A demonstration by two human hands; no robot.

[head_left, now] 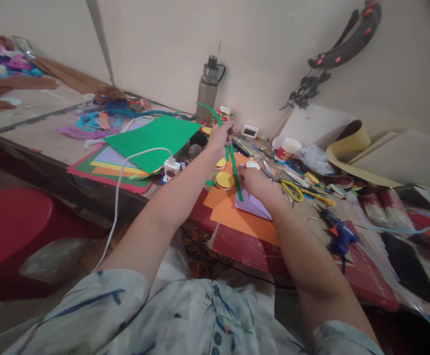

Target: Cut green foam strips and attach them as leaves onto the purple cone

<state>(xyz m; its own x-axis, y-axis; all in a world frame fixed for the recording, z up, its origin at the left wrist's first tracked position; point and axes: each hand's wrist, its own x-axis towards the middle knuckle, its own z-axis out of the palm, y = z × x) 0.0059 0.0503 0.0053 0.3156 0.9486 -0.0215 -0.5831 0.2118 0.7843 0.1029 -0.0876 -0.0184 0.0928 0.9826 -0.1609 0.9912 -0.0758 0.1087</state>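
Holding a long green strip (236,177) up over the messy table (48,135), the left hand (220,137) has its fingers pinched tight on the strip. The top end of the strip curls up past the hand, toward the grey bottle (207,88) by the wall. The low end runs down to a purple paper (254,206), which lies on an orange paper (237,217). The right hand (257,182) rests on the purple paper, right by the low end of the strip. Its fingers are bent down, but I cannot tell if they grip the strip or just press on it. A yellow circle (225,180) sits just beside the strip, between the two hands. Scissors (292,190) with yellow handles lie near the right hand. A blue glue gun (339,234) lies further off to the right. A big green sheet (156,140) lies on a pile of colored papers to the left, with a white plug (171,167) next to it.
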